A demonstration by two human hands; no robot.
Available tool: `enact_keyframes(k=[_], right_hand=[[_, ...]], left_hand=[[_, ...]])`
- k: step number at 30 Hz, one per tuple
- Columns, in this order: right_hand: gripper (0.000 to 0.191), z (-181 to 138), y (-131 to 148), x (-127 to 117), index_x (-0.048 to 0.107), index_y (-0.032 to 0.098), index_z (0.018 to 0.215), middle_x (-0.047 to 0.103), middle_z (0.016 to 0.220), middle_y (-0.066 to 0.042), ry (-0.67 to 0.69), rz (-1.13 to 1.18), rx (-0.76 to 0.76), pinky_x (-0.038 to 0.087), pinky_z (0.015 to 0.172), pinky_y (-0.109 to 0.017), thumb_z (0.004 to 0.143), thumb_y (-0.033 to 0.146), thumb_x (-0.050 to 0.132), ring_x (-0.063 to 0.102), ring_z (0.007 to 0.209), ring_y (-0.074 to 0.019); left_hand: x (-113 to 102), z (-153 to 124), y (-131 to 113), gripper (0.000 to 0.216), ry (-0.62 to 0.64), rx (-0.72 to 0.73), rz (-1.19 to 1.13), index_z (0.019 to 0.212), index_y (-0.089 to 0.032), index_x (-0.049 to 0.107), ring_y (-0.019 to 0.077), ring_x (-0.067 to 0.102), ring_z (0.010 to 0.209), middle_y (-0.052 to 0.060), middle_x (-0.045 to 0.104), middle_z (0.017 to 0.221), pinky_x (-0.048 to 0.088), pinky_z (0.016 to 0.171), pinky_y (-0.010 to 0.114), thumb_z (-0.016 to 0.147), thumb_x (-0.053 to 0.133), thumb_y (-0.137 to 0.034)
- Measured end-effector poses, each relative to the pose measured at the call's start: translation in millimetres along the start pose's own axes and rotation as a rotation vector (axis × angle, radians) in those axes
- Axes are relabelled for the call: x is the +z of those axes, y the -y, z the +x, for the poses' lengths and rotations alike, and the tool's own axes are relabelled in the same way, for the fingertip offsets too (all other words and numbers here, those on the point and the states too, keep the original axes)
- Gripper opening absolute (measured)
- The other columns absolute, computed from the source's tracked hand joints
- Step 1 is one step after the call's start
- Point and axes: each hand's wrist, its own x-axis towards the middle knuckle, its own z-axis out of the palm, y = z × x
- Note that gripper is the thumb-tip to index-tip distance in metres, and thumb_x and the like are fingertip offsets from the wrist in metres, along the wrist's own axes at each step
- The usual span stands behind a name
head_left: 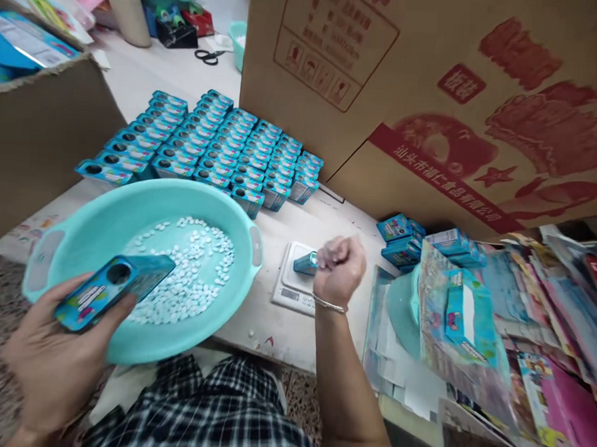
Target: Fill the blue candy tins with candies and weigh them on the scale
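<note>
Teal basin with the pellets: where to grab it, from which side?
Take the basin by its left handle and right handle, coming in from both sides. It is wide and round with loose pellets inside, so a one-sided rim grip would likely tip it.

- The box (115, 290) in your left hand (55, 364) looks like glossy printed card.
- Your basin (102, 230) is smooth turquoise plastic.
- The carton (426, 70) before you is matt brown cardboard.
- Your bracelet (329, 306) shines like metal.
</note>
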Motion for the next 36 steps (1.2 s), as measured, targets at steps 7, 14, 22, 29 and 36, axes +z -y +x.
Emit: enact_keyframes(k=[7, 14, 22, 29, 36], right_hand=[[0.04, -46, -72, 92, 0.044, 0.023, 0.059, 0.043, 0.067, 0.003, 1.071, -0.683, 0.017, 0.04, 0.068, -0.024, 0.083, 0.047, 0.065, 0.046, 0.071, -0.0136], [0.041, -94, -153, 161, 0.051, 0.017, 0.062, 0.026, 0.065, 0.008, 1.198, -0.63, 0.155, 0.028, 0.052, -0.01, 0.08, 0.05, 0.065, 0.035, 0.065, -0.0053], [0.025, -144, -134, 131, 0.062, 0.023, 0.072, 0.038, 0.064, 0.005, 1.367, -0.753, 0.409, 0.042, 0.07, -0.024, 0.062, 0.028, 0.085, 0.047, 0.077, -0.0157], [0.022, -116, -118, 122, 0.059, 0.02, 0.067, 0.049, 0.059, 0.003, 1.289, -0.747, 0.764, 0.044, 0.064, -0.028, 0.07, 0.033, 0.076, 0.049, 0.064, -0.0148], [0.026, -94, -96, 129, 0.051, 0.02, 0.088, 0.062, 0.074, -0.001, 0.698, 0.16, 1.321, 0.046, 0.047, -0.022, 0.096, 0.036, 0.033, 0.06, 0.06, -0.0138]], left_hand=[[-6, 2, 10, 0.061, -0.018, 0.21, -0.045, 0.109, -0.013, 0.072, 0.0198, 0.064, 0.079, 0.006, 0.072, 0.093, 0.051, 0.075, 0.032, 0.054, 0.087, -0.034], [-11, 12, 20, 0.064, -0.279, 0.28, -0.173, 0.111, -0.007, 0.067, 0.0191, 0.062, 0.084, 0.008, 0.069, 0.096, 0.05, 0.079, 0.032, 0.054, 0.087, -0.03], [-8, 10, 18, 0.057, -0.3, 0.143, -0.265, 0.111, -0.01, 0.064, 0.02, 0.063, 0.088, 0.008, 0.067, 0.099, 0.053, 0.082, 0.033, 0.062, 0.083, -0.033], [-9, 4, 18, 0.048, -0.203, 0.12, -0.307, 0.11, -0.015, 0.063, 0.0192, 0.064, 0.088, 0.006, 0.067, 0.099, 0.053, 0.082, 0.032, 0.069, 0.08, -0.033], [-11, 10, 26, 0.052, -0.149, 0.094, -0.351, 0.11, -0.015, 0.065, 0.019, 0.062, 0.08, 0.005, 0.067, 0.093, 0.052, 0.079, 0.035, 0.064, 0.083, -0.032]])
